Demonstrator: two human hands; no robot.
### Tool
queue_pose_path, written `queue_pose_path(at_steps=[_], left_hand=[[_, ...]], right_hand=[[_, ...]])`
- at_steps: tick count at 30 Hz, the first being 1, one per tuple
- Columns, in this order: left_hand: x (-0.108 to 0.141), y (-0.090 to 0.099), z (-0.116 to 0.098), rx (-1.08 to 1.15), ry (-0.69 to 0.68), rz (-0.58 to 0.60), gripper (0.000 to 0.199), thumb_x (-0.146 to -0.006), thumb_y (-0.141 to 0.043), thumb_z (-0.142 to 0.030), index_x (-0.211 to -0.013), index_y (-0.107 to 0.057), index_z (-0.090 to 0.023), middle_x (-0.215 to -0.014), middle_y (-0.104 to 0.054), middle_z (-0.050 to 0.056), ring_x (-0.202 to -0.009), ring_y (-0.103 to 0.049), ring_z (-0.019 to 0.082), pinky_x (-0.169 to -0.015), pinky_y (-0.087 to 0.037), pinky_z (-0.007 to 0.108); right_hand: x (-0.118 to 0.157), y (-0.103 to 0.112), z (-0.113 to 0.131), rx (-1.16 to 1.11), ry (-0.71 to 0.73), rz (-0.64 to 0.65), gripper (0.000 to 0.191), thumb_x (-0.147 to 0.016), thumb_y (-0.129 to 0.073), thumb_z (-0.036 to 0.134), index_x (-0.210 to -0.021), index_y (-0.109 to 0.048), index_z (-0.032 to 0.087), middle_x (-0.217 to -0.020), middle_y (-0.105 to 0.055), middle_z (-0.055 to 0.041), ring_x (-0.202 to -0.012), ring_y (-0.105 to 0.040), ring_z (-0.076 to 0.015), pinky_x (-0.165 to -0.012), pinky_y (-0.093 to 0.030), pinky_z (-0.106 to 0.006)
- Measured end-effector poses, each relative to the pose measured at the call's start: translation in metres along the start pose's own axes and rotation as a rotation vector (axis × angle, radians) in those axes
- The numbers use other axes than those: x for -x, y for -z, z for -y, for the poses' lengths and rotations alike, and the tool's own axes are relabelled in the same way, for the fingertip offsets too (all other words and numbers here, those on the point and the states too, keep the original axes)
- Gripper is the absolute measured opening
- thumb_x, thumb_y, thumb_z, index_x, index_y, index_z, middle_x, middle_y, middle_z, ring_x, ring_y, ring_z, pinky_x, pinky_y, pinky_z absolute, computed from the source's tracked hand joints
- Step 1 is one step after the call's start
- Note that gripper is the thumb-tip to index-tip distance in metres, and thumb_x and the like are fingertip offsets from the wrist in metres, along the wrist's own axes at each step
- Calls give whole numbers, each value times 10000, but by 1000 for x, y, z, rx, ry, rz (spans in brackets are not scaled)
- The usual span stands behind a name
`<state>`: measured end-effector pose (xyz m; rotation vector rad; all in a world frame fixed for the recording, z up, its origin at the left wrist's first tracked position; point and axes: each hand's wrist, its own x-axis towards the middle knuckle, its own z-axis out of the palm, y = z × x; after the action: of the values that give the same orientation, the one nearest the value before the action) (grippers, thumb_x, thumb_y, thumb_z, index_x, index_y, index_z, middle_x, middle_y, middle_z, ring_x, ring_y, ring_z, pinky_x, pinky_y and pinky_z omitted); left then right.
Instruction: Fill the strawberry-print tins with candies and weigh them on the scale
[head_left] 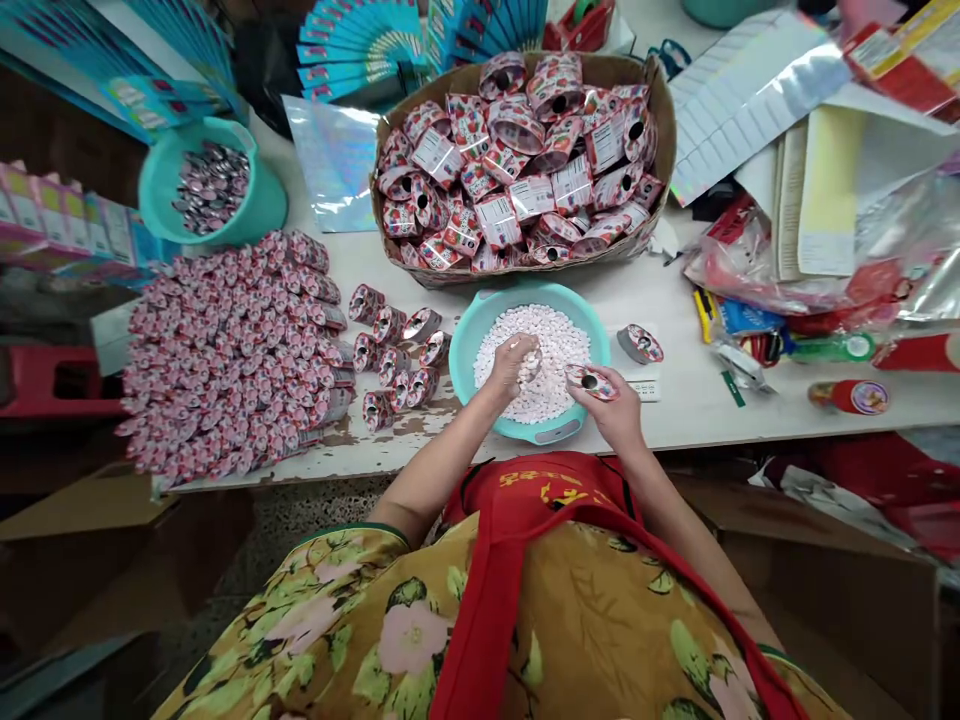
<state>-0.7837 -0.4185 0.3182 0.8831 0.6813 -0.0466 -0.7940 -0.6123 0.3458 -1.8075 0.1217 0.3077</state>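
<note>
A turquoise basin (466, 352) at the table's front edge holds many small pale pink candies (541, 330). Over its left part, my left hand (514, 366) is closed around a small handful of these candies. At the basin's right rim, my right hand (613, 402) grips a small oval candy tin (592, 383) with a red and white strawberry-print label and a dark round hole in its top. Another such tin (640, 344) lies just right of the basin. Several more tins (393, 366) stand in a loose group left of the basin.
Behind the basin, a cardboard box (480, 276) is heaped with printed tins. A large block of tins (232, 360) covers the table's left. A turquoise bucket (262, 195) of small shiny pieces stands behind it. Papers (825, 200) and plastic wrappings clutter the right. A small jar (851, 397) lies near the front edge.
</note>
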Motion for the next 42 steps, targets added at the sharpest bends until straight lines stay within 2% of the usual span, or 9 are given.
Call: queue_pose_path(at_steps=[2,3,6,9,16,21,29,34,42], left_hand=[[13,-13,-11,74,-34,144,358,-700,-781,-432,-791,-534,-190,-631,-554,-24,-437,-462,87,-407,-303,205],[17,-19,-13,109,-66,172,357,-710,-760,-450,-789,-527,-191,-648,-568,-15,-463,-500,97,-422,-341,212],[18,-28,-15,175,-156,72,372,-714,-742,-482,-735,-517,-187,-671,-581,-2,-571,-591,129,-514,-446,239],[9,-29,-14,214,-191,-60,371,-746,-738,-473,-702,-502,-190,-606,-533,-28,-546,-572,123,-544,-451,246],[-2,-33,-23,151,-234,-83,405,-744,-788,-436,-640,-485,-188,-570,-498,-43,-484,-492,90,-500,-376,238],[-7,-37,-25,135,-263,-77,416,-741,-811,-431,-633,-494,-185,-567,-514,-41,-511,-506,92,-534,-400,237],[-5,-41,-26,102,-251,-54,440,-743,-804,-455,-642,-470,-187,-593,-498,-49,-521,-519,88,-534,-420,232],[-2,-44,-26,35,-223,-71,490,-763,-785,-535,-665,-448,-194,-594,-474,-58,-497,-491,76,-500,-408,219],[-2,-40,-22,57,-295,-72,468,-758,-809,-471,-672,-441,-195,-574,-462,-71,-466,-490,67,-449,-370,203]], right_hand=[[-5,-22,0,105,96,72,466,-653,-824,405,-1066,-731,209,-1073,-741,-69,-1020,-684,-247,-990,-521,-410],[-8,-32,0,157,123,105,426,-669,-796,377,-1053,-729,206,-1082,-737,-73,-1037,-678,-255,-992,-516,-412],[-14,-55,4,352,115,150,329,-690,-731,315,-991,-718,185,-1047,-729,-86,-993,-675,-276,-929,-527,-416],[-16,-66,12,517,121,156,318,-708,-709,285,-1013,-717,196,-1066,-723,-84,-998,-669,-280,-896,-536,-402],[-24,-69,33,624,77,149,413,-720,-736,275,-1130,-725,225,-1161,-728,-60,-1075,-680,-271,-938,-545,-385],[-29,-68,41,657,59,146,420,-721,-737,294,-1135,-730,227,-1165,-735,-55,-1072,-688,-271,-934,-545,-374],[-32,-64,34,627,75,145,399,-698,-738,304,-1085,-735,208,-1116,-740,-74,-996,-687,-278,-865,-539,-374],[-36,-65,29,621,105,121,342,-693,-758,320,-1021,-737,228,-1031,-744,-55,-920,-681,-262,-809,-532,-355],[-27,-69,35,596,59,151,394,-736,-770,324,-1109,-723,203,-1109,-720,-82,-1031,-671,-287,-879,-530,-382]])
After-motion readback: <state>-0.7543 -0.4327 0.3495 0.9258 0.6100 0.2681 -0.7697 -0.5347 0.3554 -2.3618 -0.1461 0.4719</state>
